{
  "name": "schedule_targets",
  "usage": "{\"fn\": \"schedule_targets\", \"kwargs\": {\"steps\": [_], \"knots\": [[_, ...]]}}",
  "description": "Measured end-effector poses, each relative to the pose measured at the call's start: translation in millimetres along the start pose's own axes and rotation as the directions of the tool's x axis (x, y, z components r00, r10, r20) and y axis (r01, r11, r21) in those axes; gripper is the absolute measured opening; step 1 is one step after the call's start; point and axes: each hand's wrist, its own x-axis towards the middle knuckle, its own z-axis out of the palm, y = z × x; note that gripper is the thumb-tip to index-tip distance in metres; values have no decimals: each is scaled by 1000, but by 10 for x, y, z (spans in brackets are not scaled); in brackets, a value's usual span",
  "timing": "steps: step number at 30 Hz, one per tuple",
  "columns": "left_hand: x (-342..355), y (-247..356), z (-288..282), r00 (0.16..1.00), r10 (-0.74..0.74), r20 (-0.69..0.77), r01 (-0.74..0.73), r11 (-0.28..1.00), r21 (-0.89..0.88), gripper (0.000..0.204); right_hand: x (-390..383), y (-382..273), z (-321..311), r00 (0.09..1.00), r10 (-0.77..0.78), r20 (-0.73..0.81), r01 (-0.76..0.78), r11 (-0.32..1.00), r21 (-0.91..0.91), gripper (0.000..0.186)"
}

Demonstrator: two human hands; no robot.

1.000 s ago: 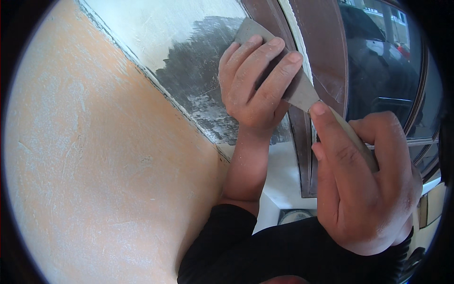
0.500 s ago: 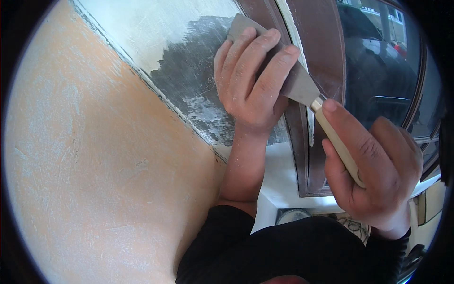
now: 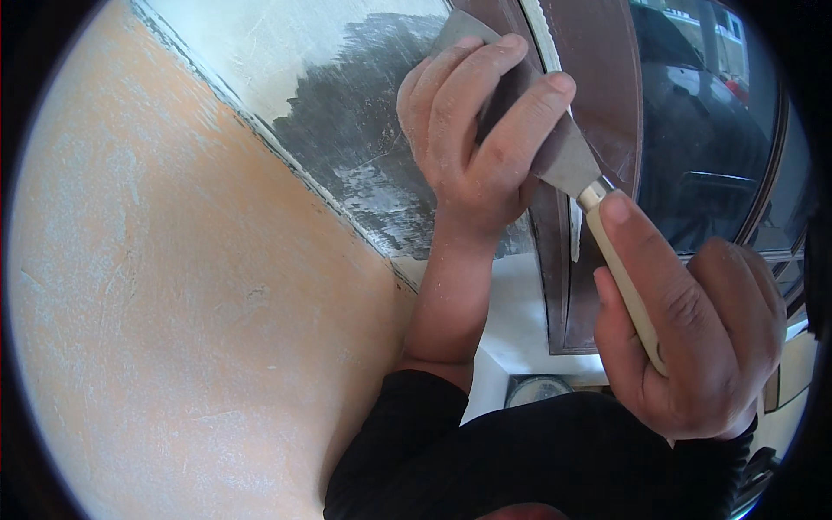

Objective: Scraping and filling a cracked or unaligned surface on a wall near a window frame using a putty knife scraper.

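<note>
A broad-bladed putty knife with a cream handle lies diagonally in front of me. My right hand wraps its handle, index finger stretched toward the metal collar. The fingers of my left hand curl over the blade, fingertips pressing on its upper face; that palm and thumb are mostly hidden. The blade's far end rests by a dark grey patch of smeared coating on the white wall strip, close to the brown frame. Pale dust speckles my left hand and wrist.
An orange wall with pale scuffs fills the left side. On the right stands a brown door or window frame with dark glass, a pale strip along its edge. A round container sits low behind my body.
Both hands and the putty knife have shifted a little to the right; the blade's far end has also moved upward. The grip of each hand looks the same.
</note>
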Motion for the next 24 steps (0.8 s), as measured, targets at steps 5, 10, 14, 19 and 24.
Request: {"fn": "schedule_targets", "kwargs": {"steps": [5,10,14,19,24], "knots": [[-7,5,-34,999,-34,20,34,999,-9,27,-22,7,25,999,18,-33,-16,996,84,57],[-4,8,69,998,-48,-27,48,999,-18,26,21,7,6,998,28,-52,-27,999,32,56],[49,-3,-48,998,-57,19,57,998,0,26,65,-31,26,999,47,1,-47,995,83,55],[50,-22,-103,999,-33,31,32,999,23,29,115,-25,7,999,25,31,-27,997,72,55],[-23,25,-47,998,-51,-24,52,998,30,33,147,-45,117,991,46,-129,-33,994,103,53]]}}
